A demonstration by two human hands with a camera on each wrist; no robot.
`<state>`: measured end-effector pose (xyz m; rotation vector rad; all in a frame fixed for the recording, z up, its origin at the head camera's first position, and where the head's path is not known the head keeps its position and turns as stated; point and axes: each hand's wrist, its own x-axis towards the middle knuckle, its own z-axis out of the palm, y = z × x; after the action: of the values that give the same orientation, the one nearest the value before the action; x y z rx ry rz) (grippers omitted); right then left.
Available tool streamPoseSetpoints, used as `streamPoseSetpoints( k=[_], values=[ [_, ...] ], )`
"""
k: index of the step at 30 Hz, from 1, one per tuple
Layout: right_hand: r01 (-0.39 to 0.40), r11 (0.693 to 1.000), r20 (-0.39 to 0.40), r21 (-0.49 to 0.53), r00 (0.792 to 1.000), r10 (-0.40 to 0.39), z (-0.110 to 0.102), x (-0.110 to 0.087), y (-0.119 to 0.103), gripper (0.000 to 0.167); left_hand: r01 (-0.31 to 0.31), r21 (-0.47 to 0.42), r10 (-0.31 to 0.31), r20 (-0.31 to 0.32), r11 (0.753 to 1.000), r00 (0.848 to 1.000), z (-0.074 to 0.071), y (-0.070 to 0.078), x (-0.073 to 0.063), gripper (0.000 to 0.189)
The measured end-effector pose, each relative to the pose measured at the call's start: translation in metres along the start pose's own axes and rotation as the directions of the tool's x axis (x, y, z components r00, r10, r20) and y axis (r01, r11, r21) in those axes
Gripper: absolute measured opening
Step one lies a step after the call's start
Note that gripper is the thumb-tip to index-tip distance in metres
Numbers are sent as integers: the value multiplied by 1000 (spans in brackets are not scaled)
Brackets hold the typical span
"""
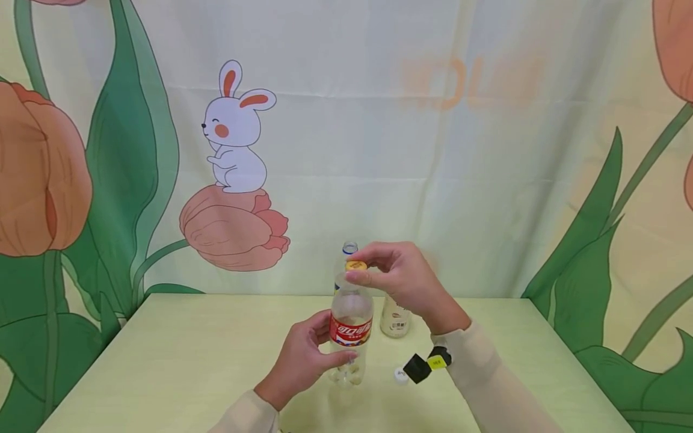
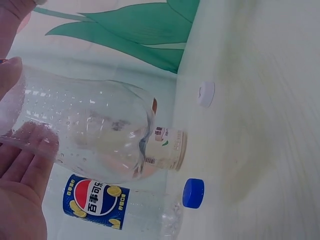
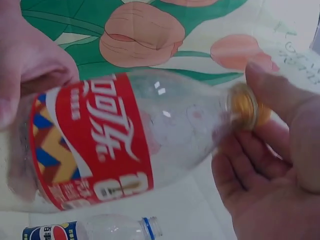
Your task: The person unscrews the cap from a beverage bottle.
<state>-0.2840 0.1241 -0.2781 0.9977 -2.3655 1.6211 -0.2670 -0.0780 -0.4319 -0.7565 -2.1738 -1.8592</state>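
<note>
Upright in front of the person is a clear plastic Coca-Cola bottle (image 1: 352,300) with a red label. The left hand (image 1: 305,355) grips its lower body, thumb across the front and fingers behind. At the neck, the right hand (image 1: 400,279) pinches a yellow cap (image 1: 356,265) between thumb and fingers. In the right wrist view the yellow cap (image 3: 245,107) sits at the bottle's mouth, with the right hand (image 3: 275,145) around it. The left wrist view shows the left hand (image 2: 22,185) on the clear bottle (image 2: 100,125), whose base appears lifted off the table.
Behind stands an uncapped Pepsi bottle (image 2: 95,202) with a blue label. A smaller bottle (image 1: 396,317) with a pale label stands to the right. On the table (image 1: 189,355) lie a white cap (image 1: 401,376) and a blue cap (image 2: 193,193). A printed curtain (image 1: 346,150) hangs behind.
</note>
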Motion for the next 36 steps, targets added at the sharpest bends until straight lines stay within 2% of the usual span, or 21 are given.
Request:
streamPoseSetpoints(
  k=[4, 8, 10, 13, 17, 21, 24, 27, 31, 36],
  values=[
    [39, 997, 118, 72, 992, -47, -7, 5, 6, 27, -19, -13, 19, 21, 1000, 1000, -2, 0, 0, 63],
    [34, 987, 209, 156, 976, -67, -12, 9, 12, 31, -19, -29, 20, 41, 999, 999, -4, 0, 0, 61],
    [31, 984, 231, 176, 970, -71, -13, 11, 16, 33, -13, -36, 15, 49, 999, 999, -4, 0, 0, 60],
    [32, 983, 224, 181, 972, -73, -12, 13, 19, 38, -9, -36, 11, 43, 999, 999, -4, -1, 0, 61],
    [16, 978, 142, 206, 989, -46, -5, 11, 20, 38, 2, -29, -2, 9, 1000, 1000, -3, 0, 1, 62],
    [-29, 982, -25, 187, 999, 34, 7, 6, 13, 30, 30, -19, -31, -17, 999, 999, -2, 1, 1, 64],
    [-83, 985, -162, 152, 981, 107, 15, 0, 6, 29, 50, -9, -50, -29, 999, 998, 0, 2, 1, 65],
    [-125, 985, -257, 122, 954, 153, 22, -4, 0, 32, 64, -7, -64, -39, 998, 997, 2, 2, 1, 65],
    [-129, 989, -313, 69, 939, 145, 26, -5, -5, 31, 78, -3, -78, -46, 997, 996, 2, 2, 2, 65],
    [-99, 995, -307, 19, 946, 100, 25, -5, -7, 24, 90, 7, -89, -42, 996, 995, 0, 2, 3, 64]
  ],
)
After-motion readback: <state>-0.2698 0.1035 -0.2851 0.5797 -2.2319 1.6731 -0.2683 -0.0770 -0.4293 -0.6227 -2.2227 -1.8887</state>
